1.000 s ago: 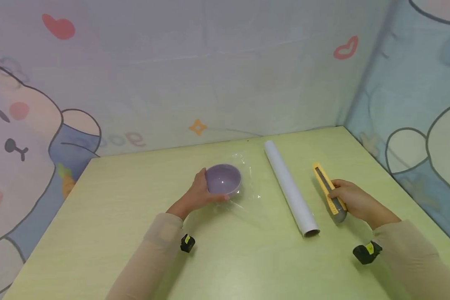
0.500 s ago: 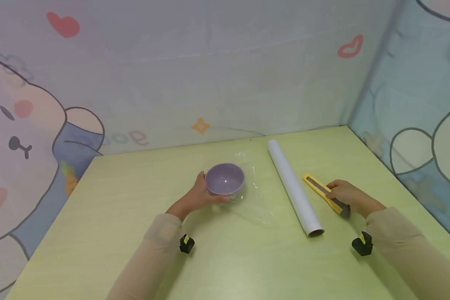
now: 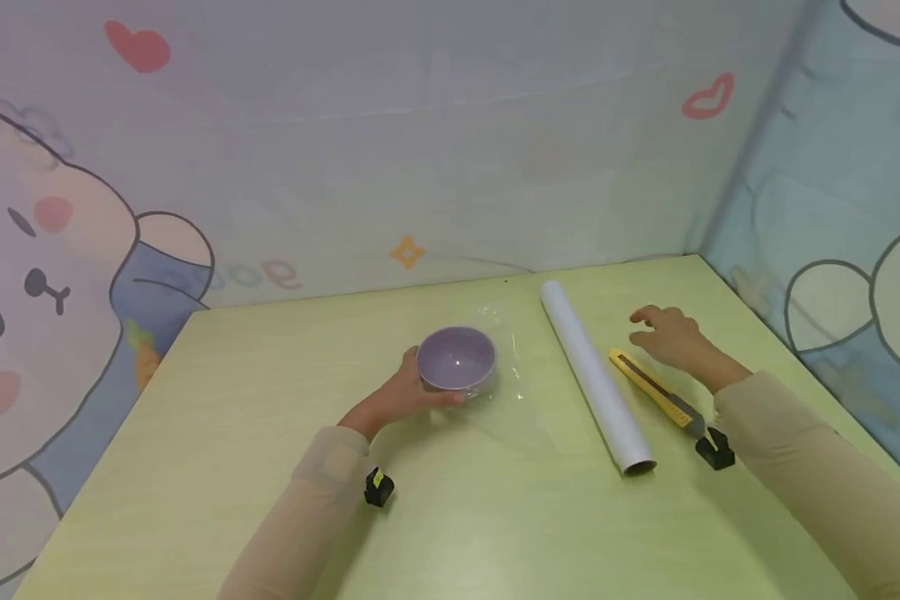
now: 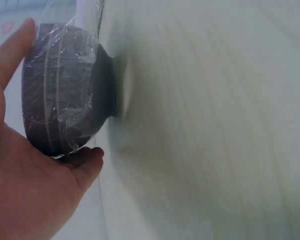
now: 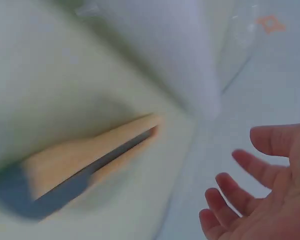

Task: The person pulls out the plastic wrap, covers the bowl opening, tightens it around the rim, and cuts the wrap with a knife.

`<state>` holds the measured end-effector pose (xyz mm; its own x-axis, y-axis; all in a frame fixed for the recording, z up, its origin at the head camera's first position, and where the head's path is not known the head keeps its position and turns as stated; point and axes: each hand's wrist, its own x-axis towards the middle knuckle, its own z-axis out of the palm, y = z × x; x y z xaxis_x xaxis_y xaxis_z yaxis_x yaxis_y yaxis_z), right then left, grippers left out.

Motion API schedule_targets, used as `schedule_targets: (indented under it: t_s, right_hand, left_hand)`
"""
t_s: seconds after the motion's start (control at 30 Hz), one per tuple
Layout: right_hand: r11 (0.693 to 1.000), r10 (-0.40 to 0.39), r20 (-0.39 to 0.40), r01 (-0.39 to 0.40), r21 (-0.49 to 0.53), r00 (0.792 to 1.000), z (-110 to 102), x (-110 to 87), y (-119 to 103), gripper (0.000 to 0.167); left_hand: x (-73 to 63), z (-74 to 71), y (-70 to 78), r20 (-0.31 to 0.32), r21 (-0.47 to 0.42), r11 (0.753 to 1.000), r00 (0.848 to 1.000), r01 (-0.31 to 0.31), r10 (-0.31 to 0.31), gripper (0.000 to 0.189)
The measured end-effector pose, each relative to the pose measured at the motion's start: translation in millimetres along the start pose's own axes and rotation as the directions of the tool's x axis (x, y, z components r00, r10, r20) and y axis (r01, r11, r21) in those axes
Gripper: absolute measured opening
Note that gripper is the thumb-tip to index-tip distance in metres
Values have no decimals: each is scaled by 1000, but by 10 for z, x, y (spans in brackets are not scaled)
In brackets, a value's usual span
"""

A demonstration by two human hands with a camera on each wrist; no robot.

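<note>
My left hand (image 3: 408,396) grips a purple bowl (image 3: 457,358) from its left side, thumb near me and fingers behind. Clear plastic wrap (image 4: 72,85) clings to the bowl's outside in the left wrist view, and a loose sheet of it spreads to the bowl's right. The bowl's foot is at the table surface. My right hand (image 3: 675,340) is raised with loosely bent, spread fingers and holds nothing. Just below it, a yellow and grey utility knife (image 3: 656,392) lies on the table; it is blurred in the right wrist view.
Between the bowl and the knife lies a long white roll (image 3: 596,375) with a hollow end facing me. Printed cloth walls (image 3: 480,167) stand behind the pale table (image 3: 495,517) and along its right side.
My right hand has turned the utility knife, laid it beside the white roll, let go and lifted away. The left hand has kept its grip on the bowl.
</note>
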<state>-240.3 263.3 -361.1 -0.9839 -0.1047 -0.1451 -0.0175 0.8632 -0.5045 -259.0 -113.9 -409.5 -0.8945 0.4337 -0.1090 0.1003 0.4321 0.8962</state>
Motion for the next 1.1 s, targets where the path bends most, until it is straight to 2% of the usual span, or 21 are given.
schedule_targets:
  t_s: [0.13,0.2,0.47,0.53,0.6,0.7,0.8,0.87,0.97,1.1]
  right_hand:
    - [982,-184,-18,183,-36,983,43,232,-444,37]
    - [978,-209,-25,209,-13,978,147,369,-621,37]
    - [982,-152,-78,160,101,985,579,781,-978,43]
    - [980,-150,-82,160,119,985,624,849,-1020,45]
    - [978,-153,-73,162,132,985,648,900,-1043,46]
    - [981,-125,-42,130,146,991,661,937,-1055,46]
    - [985,-105,-43,110,134,994,690,959,-1041,44]
    - [983,-104,-72,114,141,992,726,980,-1030,39]
    - [982,-93,-155,116,147,984,807,1018,-1010,31]
    - [988,-48,-286,87,127,957,921,1046,-982,20]
  left_hand:
    - [-13,-1,33,-13,-4,999,999,38,-38,102]
    - [-5,10,25,-19,-12,999,999,32,-32,102]
    - [46,65,-14,4,-18,1000,1000,20,-20,99]
    - [52,74,-12,6,-22,999,1000,29,-29,100]
    - [61,87,-13,20,-43,999,1000,13,-12,99]
    - [56,96,-16,42,-51,999,999,8,-6,99]
    - [55,105,-11,55,-43,999,998,-6,9,99]
    - [46,101,-1,46,-36,999,999,-11,12,99]
    - [29,85,10,35,-29,999,999,-20,21,98]
    - [18,49,16,36,-20,999,999,-38,38,96]
